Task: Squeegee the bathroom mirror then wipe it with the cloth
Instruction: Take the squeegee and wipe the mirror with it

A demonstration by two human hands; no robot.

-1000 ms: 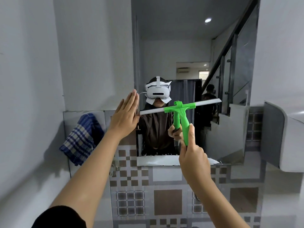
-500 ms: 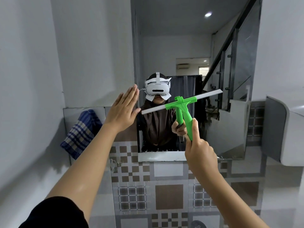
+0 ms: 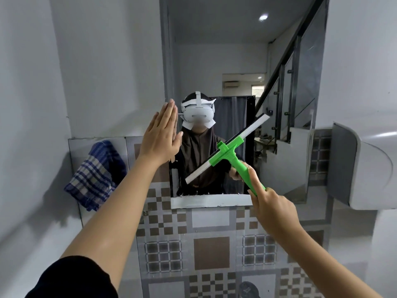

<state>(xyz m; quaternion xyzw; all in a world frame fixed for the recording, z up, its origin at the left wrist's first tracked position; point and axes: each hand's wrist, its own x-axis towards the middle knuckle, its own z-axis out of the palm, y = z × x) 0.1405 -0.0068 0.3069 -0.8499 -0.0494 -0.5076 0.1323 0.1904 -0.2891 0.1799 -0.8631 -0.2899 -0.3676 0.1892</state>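
The mirror (image 3: 225,50) hangs on the wall ahead and reflects a person with a headset. My right hand (image 3: 271,206) grips the handle of a green squeegee (image 3: 231,157), index finger laid along the handle. Its white blade is tilted steeply, low at the left and high at the right, in front of the lower part of the glass. My left hand (image 3: 161,138) is flat with fingers straight and together, resting at the mirror's left edge. A blue checked cloth (image 3: 96,175) hangs on the tiled wall to the left.
Patterned brown and grey tiles (image 3: 210,250) cover the wall below the mirror. A white and grey fixture (image 3: 365,166) juts out from the wall at the right. A plain white wall closes in on the left.
The squeegee blade has rotated from nearly level to a steep diagonal, and my right hand has dropped lower. My left hand stayed at the mirror's left edge.
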